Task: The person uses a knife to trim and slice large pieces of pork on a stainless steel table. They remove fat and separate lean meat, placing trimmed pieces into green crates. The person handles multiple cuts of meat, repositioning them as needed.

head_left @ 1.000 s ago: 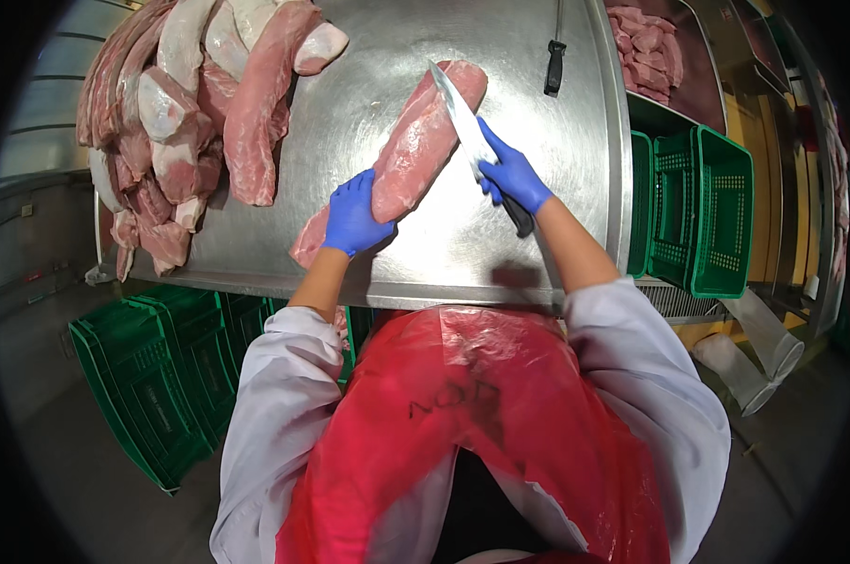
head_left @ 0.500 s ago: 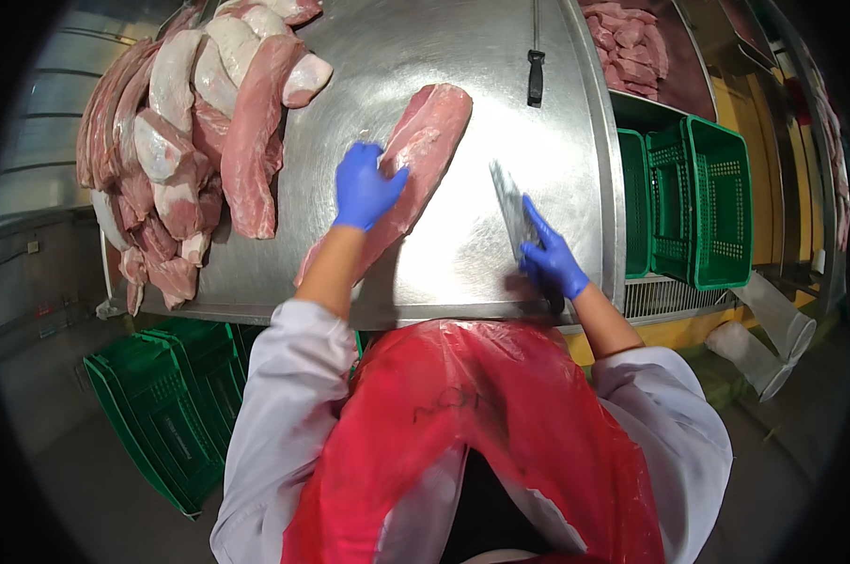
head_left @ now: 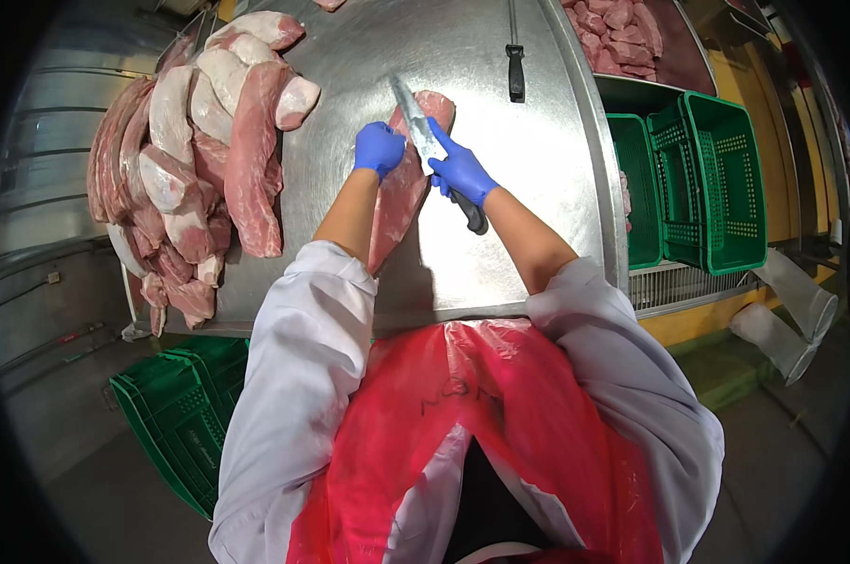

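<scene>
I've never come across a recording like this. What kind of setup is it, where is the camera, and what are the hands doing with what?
There is no machine here: these are a person's own two hands in blue gloves. The view comes from a wide fisheye camera on the head, looking down, so straight edges bend near the rim. The right hand has a knife in its grip, its blade over a long piece of meat. The left hand is curled at that piece; whether it grasps it is unclear. On the metal table there is also a meat pile at left and a black-handled rod further up.
</scene>
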Tool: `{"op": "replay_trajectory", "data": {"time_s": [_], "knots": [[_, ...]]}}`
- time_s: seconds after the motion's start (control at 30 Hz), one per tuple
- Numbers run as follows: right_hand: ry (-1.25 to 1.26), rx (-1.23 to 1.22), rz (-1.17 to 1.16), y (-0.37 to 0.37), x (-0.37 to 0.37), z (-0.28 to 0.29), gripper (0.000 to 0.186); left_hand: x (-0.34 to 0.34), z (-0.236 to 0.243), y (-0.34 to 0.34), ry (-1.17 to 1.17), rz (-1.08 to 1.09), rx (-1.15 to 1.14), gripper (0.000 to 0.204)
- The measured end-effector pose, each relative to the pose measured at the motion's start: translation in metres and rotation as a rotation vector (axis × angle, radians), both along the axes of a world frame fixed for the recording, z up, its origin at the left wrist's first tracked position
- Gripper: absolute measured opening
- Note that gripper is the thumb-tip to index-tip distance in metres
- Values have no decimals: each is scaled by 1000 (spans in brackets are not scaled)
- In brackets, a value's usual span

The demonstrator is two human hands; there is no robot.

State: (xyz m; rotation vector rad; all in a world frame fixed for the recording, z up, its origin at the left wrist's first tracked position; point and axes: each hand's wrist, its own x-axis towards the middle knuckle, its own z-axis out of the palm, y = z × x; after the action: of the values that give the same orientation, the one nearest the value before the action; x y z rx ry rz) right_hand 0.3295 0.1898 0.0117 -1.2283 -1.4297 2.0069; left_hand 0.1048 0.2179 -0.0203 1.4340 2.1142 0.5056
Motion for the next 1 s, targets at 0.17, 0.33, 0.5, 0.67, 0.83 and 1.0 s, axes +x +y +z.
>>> {"op": "replay_trajectory", "data": {"time_s": [0.17,0.33,0.5,0.67,0.83,1.0], "knots": [[-104,0,246,-30,35,9,78,-5,-8,-4,-113,75,43,21],[-102,-27,285,-37,37,10,78,-4,17,-8,-56,6,69,20],[8,10,201,-10,-4,4,78,-18,22,9,-76,-32,36,18],[-34,-25,368,-59,47,22,76,-49,20,13,-219,54,23,16],[-62,22,311,-36,15,21,75,-25,45,13,-283,-13,59,14],[-96,0,495,-64,35,27,74,-76,44,5,-344,108,126,12]]}}
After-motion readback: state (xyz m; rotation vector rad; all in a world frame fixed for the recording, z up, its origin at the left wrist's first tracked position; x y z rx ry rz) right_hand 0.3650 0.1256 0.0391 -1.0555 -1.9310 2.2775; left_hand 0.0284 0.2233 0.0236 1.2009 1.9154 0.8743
